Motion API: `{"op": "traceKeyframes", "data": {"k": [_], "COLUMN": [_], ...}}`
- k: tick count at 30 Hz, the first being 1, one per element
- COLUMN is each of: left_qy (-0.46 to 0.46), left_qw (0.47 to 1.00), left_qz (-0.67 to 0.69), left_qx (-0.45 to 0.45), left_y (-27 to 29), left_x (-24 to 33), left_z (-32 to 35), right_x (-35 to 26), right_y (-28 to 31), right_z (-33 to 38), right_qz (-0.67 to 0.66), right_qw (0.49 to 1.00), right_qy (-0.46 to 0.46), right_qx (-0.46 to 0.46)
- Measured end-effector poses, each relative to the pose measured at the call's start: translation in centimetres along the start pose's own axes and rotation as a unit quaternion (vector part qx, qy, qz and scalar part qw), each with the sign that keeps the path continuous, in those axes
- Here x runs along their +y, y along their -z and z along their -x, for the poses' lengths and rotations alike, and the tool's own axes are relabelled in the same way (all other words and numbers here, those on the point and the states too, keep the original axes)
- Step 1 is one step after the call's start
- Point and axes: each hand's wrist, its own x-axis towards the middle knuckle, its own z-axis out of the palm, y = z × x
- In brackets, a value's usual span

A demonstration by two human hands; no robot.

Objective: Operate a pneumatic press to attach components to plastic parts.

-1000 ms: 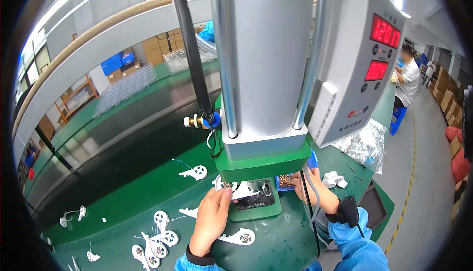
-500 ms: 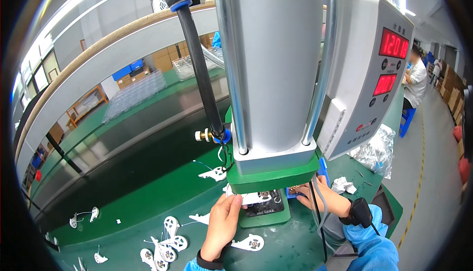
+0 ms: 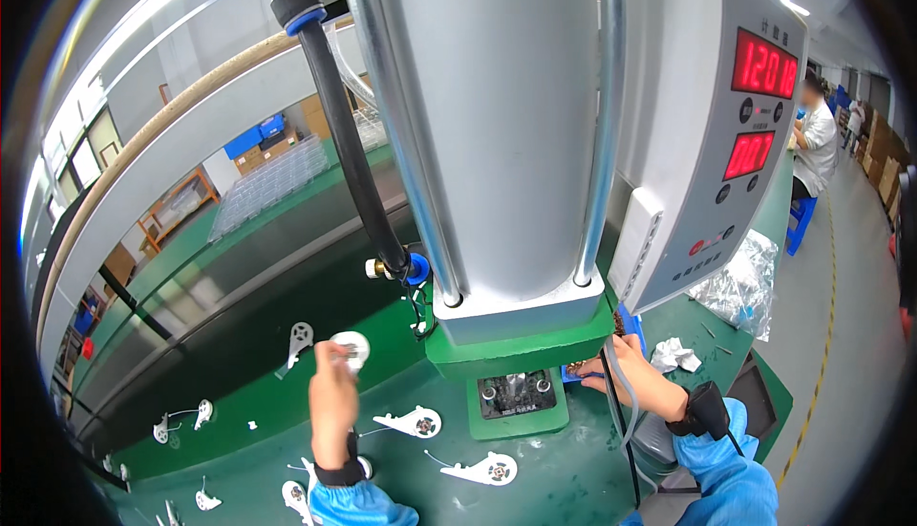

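My left hand [image 3: 331, 394] is raised over the green bench, left of the press, gripping a small round white plastic part [image 3: 351, 346] at its fingertips. My right hand [image 3: 632, 379] reaches behind the right side of the press column, fingers on small parts in a blue tray [image 3: 577, 371]; what it holds is hidden. Between the hands, the green press base [image 3: 517, 407] carries a dark fixture with a part seated in it, under the tall grey press head [image 3: 497, 134].
Several white teardrop-shaped parts [image 3: 413, 422] with thin wires lie on the green bench [image 3: 239, 411], with more white parts [image 3: 480, 470] in front. A grey control box [image 3: 723, 115] with red displays stands right. A dark conveyor belt [image 3: 229, 287] runs behind. Another person [image 3: 815, 140] sits far right.
My left hand has left the fixture and swung out to the left, lifting a round white part. My right hand stays by the blue tray. The view has tilted closer to the press.
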Motion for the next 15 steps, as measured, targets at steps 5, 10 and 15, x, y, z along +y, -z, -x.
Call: {"op": "traceKeyframes", "data": {"k": [5, 10, 15], "left_qy": [-0.084, -0.21, -0.231], "left_qw": [0.954, 0.955, 0.942], "left_qz": [0.18, 0.023, 0.049], "left_qx": [-0.226, -0.207, -0.237], "left_y": [-4.1, -6.0, -6.1], "left_x": [10.0, 10.2, 10.4], "left_z": [3.4, 3.7, 2.3], "right_x": [0.8, -0.1, -0.5], "right_y": [-1.1, -0.9, -0.6], "right_z": [0.3, 0.1, -0.1], "right_qz": [0.022, 0.008, -0.035], "right_qw": [0.999, 0.999, 0.998], "right_qy": [0.031, 0.008, -0.037], "right_qx": [0.025, 0.033, 0.043]}}
